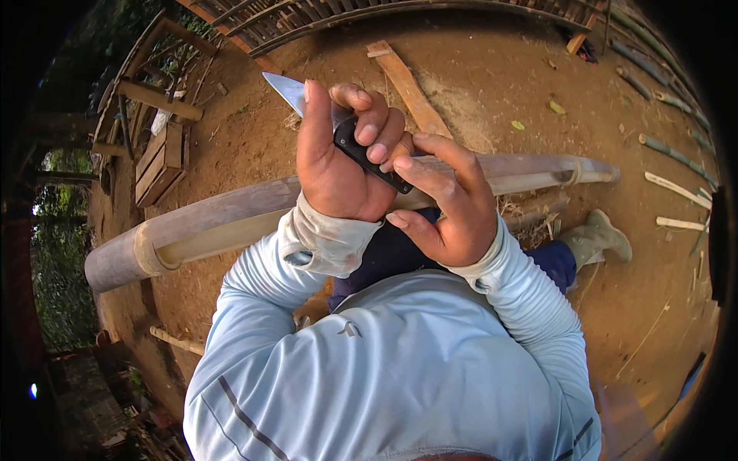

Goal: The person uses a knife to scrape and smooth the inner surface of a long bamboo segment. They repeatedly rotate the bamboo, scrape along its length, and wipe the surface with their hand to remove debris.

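Your left hand [334, 180] is wrapped round the black handle of a knife [350, 142], palm turned up, fingers curled over the handle and thumb raised beside it. The blade sticks out past the thumb toward the upper left. Your right hand [465, 203] is loosely open, thumb and fingers apart, its fingertips at the lower end of the handle, near the left fingers; whether they press on it you cannot tell from this angle. The knife is in front of your chest, above a long bamboo pole [204, 224] that runs across you from left to right, a pale opening cut along its side.

Beyond the pole, a plank [411, 88] lies on the brown ground, pointing away from you. To your left is a wooden crate [160, 169]. To your right are a boot [600, 238] and, farther out, pale sticks [676, 188]. A slatted fence [369, 14] stands ahead.
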`<state>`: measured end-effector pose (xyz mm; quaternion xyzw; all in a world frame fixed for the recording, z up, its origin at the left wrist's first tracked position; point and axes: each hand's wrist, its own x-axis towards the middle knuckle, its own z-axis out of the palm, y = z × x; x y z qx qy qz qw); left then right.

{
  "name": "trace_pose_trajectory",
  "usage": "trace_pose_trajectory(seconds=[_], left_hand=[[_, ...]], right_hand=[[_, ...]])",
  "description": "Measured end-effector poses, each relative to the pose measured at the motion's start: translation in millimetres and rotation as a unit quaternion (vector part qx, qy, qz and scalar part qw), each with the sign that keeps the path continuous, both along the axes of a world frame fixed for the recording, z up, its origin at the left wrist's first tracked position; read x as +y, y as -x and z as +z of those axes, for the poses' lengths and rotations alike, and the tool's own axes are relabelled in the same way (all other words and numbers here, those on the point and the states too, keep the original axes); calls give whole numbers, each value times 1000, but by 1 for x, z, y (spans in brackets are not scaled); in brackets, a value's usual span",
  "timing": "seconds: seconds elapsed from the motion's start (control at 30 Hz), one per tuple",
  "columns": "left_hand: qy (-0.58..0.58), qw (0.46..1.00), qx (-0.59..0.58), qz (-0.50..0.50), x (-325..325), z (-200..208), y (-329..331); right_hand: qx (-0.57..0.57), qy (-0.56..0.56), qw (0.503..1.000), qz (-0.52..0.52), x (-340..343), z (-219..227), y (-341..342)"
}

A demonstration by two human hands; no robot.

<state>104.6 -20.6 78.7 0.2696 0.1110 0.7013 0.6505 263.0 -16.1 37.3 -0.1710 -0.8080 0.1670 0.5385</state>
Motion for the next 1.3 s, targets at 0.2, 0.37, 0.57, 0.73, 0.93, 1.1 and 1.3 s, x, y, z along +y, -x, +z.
trace_pose_trajectory(seconds=[0.2,0.37,0.57,0.73,0.93,1.1,1.3], left_hand=[[-2,999,-42,-35,5,-3,9],[5,999,-31,-25,11,-6,13],[23,998,-42,-27,11,-5,12],[21,998,-54,-35,10,-2,15],[-5,997,-55,-59,5,8,20],[-53,992,-47,-107,2,20,16],[-84,990,23,-110,0,39,16]], right_hand=[[5,51,998,-46,4,-22,-20],[-38,78,987,-133,18,-71,-49],[-137,22,973,-184,43,-116,-89],[-202,-19,962,-184,71,-126,-115],[-239,-12,951,-196,87,-132,-121],[-238,39,948,-206,102,-139,-109],[-225,40,959,-167,106,-136,-86]])
